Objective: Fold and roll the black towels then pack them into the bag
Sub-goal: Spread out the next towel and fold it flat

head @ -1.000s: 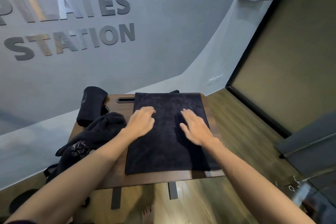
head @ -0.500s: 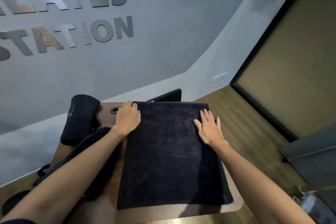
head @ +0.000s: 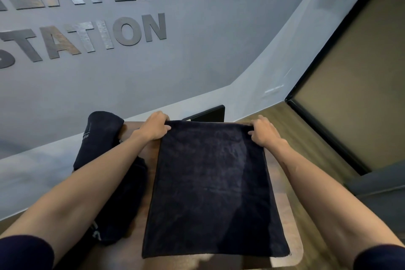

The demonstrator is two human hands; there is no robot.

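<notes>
A folded black towel [head: 212, 190] lies flat on a small wooden table [head: 287, 221]. My left hand [head: 154, 126] pinches its far left corner and my right hand [head: 263, 131] pinches its far right corner. A rolled black towel [head: 98, 136] rests at the table's far left. Beside it a loose dark heap of towels [head: 118, 204] lies under my left forearm. I see no bag that I can tell apart.
A grey wall with metal letters [head: 87, 35] stands right behind the table. A black flat object [head: 210, 113] sticks up behind the table's far edge. Wood floor [head: 291, 125] and a dark-framed panel [head: 350, 85] lie to the right.
Both hands slid from the towel's middle to its far edge and closed on the far corners. The view moved closer to the table.
</notes>
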